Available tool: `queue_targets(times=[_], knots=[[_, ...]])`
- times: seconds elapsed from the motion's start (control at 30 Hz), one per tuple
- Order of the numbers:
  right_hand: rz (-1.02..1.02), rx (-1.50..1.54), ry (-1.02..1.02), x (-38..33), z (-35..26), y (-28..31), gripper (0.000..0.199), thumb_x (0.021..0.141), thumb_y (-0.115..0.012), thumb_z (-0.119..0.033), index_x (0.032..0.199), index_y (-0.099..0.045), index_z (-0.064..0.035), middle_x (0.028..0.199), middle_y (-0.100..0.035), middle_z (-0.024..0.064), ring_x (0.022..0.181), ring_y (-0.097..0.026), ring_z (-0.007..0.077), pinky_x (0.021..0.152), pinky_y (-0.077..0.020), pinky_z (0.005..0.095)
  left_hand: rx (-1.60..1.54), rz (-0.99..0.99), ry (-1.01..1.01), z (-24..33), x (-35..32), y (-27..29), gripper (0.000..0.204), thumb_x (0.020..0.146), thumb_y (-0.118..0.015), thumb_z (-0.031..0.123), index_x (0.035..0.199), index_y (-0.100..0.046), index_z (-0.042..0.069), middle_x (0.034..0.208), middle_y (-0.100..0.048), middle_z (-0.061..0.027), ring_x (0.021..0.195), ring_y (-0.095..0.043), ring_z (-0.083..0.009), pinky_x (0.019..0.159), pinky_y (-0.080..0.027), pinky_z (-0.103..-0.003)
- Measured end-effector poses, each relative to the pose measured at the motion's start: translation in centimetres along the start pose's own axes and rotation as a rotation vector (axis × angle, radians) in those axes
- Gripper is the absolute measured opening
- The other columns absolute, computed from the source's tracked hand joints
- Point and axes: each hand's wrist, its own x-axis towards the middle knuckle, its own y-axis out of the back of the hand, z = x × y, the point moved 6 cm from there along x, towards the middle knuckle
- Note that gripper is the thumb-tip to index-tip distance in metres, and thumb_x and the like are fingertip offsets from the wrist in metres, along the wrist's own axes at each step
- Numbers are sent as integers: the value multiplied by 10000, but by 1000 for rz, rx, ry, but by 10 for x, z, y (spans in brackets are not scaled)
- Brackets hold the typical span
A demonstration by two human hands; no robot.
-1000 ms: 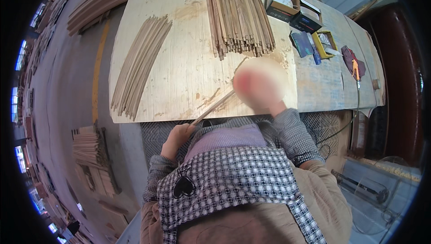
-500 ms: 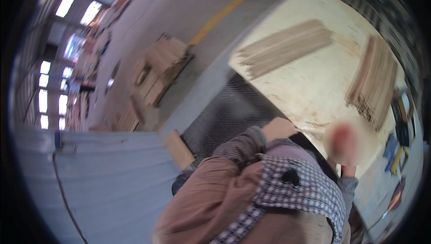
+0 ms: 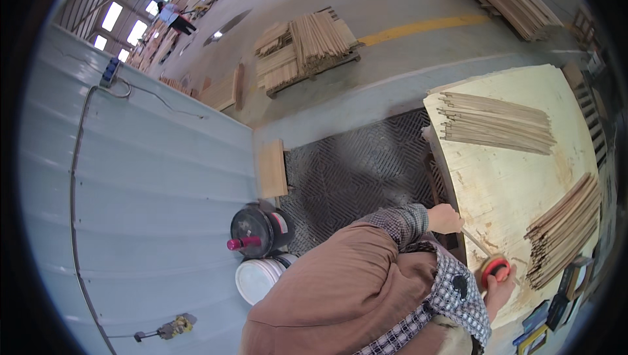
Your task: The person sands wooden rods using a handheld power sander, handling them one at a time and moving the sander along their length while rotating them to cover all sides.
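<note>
My right hand point(image 3: 501, 295) grips a roll of tape point(image 3: 495, 269) with a red core, over the near part of the pale plywood tabletop point(image 3: 507, 204). From the roll a narrow pale strip of tape point(image 3: 477, 241) runs out to my left hand point(image 3: 445, 218). That hand is closed around the strip's end at the table's left edge. Its fingertips are partly hidden. Beyond the hands lies a flat bundle of thin wooden strips point(image 3: 494, 121). Another bundle of strips point(image 3: 564, 232) rests to the right of the roll.
Dark tools and boxes point(image 3: 559, 306) line the table's right side. A black patterned mat point(image 3: 360, 159) covers the floor at left, beside a black bucket point(image 3: 258, 229), a white bucket point(image 3: 257, 281) and a grey-blue wall point(image 3: 157, 224). Farther off stand a loaded pallet point(image 3: 304, 51) and a person point(image 3: 175, 18).
The view has swung left, bringing the buckets and wall fitting into sight. The tape roll, blurred before, now shows clearly in my right hand, with a strip stretching to my left.
</note>
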Motion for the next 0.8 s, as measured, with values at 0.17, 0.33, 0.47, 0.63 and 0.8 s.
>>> queue_targets(times=[0.17,0.33,0.47,0.63,0.8], knots=[[50,3,48,8,-4,12,806,643,-667,-204,1389,-362,-192,1008,-525,267,887,-570,416,790,-468,432,-37,-11,-29,0,1,1,343,859,-539,353,794,-585,19,630,-606,-169,612,-619,-347,551,-480,-444],[-50,-39,213,4,-68,-16,775,661,-677,-211,1376,-378,-197,1131,-488,241,976,-551,407,822,-466,445,-8,-13,-28,0,4,0,366,864,-527,379,793,-587,24,634,-610,-162,616,-617,-348,566,-476,-444],[-97,16,105,1,-63,-11,778,653,-683,-215,1374,-390,-188,1153,-469,252,984,-548,408,837,-458,437,5,-38,-2,0,-3,8,359,867,-522,378,792,-595,34,633,-610,-161,617,-617,-342,575,-476,-442],[76,110,40,13,10,10,772,641,-660,-206,1363,-403,-114,1079,-569,271,956,-574,415,822,-466,416,-15,-60,-3,0,-10,5,353,873,-526,357,807,-602,19,628,-607,-167,613,-614,-342,576,-472,-445],[144,231,-41,17,40,7,777,624,-696,-242,1319,-430,-19,1174,-565,220,1068,-545,337,904,-431,381,77,-44,-82,5,1,7,267,827,-527,280,742,-650,60,675,-639,-143,623,-637,-310,528,-490,-430]])
